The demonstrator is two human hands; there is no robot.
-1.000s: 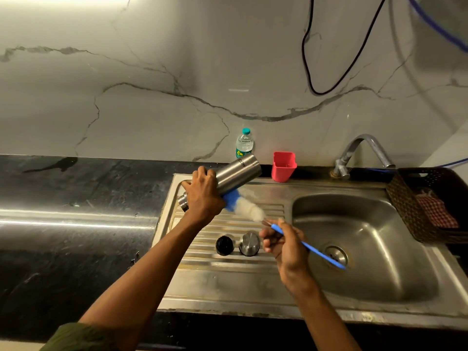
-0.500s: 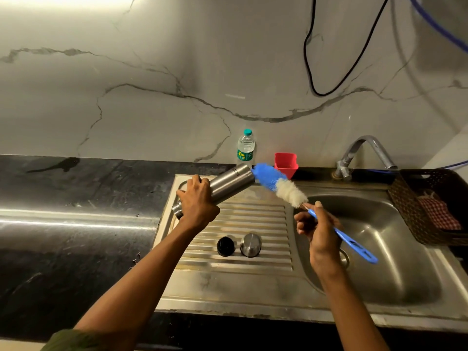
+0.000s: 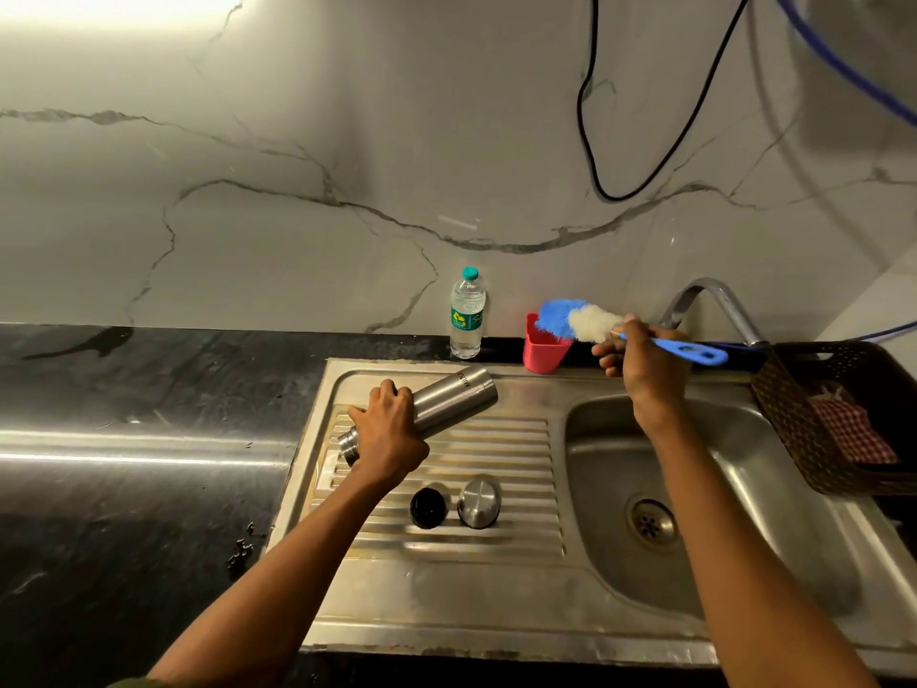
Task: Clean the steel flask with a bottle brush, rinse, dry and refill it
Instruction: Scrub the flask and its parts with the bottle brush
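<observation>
Left hand (image 3: 389, 434): fingers curled round steel flask (image 3: 436, 402), gripping near its neck; flask tilted, held over ribbed draining board of sink (image 3: 496, 608). Right hand (image 3: 645, 362): fingers wrapped round blue handle of bottle brush (image 3: 578, 321), brush raised, blue-white head over red cup (image 3: 541, 352). Black stopper (image 3: 427, 507) and steel cap (image 3: 479, 503) side by side on draining board.

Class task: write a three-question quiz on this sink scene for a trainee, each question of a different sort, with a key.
1. True or false: the brush is inside the flask.
2. Which hand holds the flask? A left B right
3. Fill in: the brush head is over the red ____.

Key: 1 false; 2 A; 3 cup
</observation>
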